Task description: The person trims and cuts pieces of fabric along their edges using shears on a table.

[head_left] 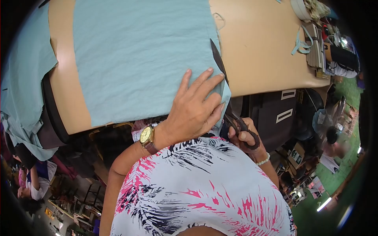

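A wide piece of light blue fabric (134, 59) lies across the tan table (267, 47) and reaches its near edge. My left hand (197, 100) rests on the cloth near its right edge, fingers spread and pressing it down. Dark scissors (236, 114) are in my right hand (250, 135), with fingers through the handles. One blade lies over the cloth's right edge, beside my left fingertips, pointing away from me. The other blade is mostly hidden by the fabric and hand. A thin loose thread curls by the cloth's far right edge.
More blue fabric (27, 67) hangs over the table's left end. Narrow blue scraps (303, 45) lie at the right, beside a stack of flat pieces (314, 47) and a white container (301, 10). Dark drawers (271, 118) stand below the table. Another person (37, 179) is at the lower left.
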The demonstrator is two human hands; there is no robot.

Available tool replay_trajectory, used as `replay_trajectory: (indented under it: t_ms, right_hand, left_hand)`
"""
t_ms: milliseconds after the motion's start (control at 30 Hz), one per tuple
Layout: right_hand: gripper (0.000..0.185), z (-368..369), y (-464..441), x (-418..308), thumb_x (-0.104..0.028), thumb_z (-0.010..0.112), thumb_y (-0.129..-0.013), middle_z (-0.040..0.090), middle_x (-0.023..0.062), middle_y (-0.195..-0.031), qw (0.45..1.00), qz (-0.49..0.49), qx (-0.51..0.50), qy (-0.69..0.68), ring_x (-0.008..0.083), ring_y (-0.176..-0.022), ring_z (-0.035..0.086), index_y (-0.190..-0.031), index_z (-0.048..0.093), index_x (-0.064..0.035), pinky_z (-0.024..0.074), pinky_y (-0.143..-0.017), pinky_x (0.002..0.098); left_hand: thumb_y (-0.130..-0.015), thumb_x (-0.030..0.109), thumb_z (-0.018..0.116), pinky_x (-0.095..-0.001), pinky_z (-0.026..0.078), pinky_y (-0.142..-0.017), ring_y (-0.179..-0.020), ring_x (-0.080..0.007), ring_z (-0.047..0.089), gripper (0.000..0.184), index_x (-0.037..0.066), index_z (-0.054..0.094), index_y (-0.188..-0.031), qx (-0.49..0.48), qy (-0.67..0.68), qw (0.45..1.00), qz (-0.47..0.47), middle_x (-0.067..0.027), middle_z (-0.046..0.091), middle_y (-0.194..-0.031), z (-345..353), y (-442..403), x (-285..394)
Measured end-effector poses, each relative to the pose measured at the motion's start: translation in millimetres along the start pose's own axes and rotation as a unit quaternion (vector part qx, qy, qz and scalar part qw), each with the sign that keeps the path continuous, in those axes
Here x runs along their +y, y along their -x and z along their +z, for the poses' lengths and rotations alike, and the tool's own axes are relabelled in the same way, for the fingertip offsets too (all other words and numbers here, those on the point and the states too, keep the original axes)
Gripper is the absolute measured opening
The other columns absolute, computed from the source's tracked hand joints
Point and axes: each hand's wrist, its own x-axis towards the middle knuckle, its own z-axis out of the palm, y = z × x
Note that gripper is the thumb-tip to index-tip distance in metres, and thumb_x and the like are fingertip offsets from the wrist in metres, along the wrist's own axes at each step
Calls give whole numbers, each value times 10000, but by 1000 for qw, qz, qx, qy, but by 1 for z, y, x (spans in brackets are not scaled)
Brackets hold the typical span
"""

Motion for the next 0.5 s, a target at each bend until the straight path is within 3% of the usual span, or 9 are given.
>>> replay_trajectory:
  t_ms: [300, 500]
  right_hand:
    - [312, 15, 3, -3, -295, 672, -691, 485, -1, -555, 998, -4, 32, 53, 48, -460, 426, -671, 541, -13, 316, -425, 183]
    - [250, 15, 5, -1, -224, 698, -696, 486, -21, -549, 995, -7, 48, 86, 37, -482, 422, -661, 548, -28, 300, -439, 178]
  left_hand:
    - [-710, 82, 626, -556, 265, -942, -1153, -339, 443, 154, 35, 479, -717, -7, 7, 1000, 0, -170, 499, -1179, -1, 1, -1]
    - [-702, 79, 629, -548, 259, -951, -1155, -338, 444, 157, 37, 479, -714, -11, 12, 1000, 0, -170, 503, -1179, -2, 1, -1]
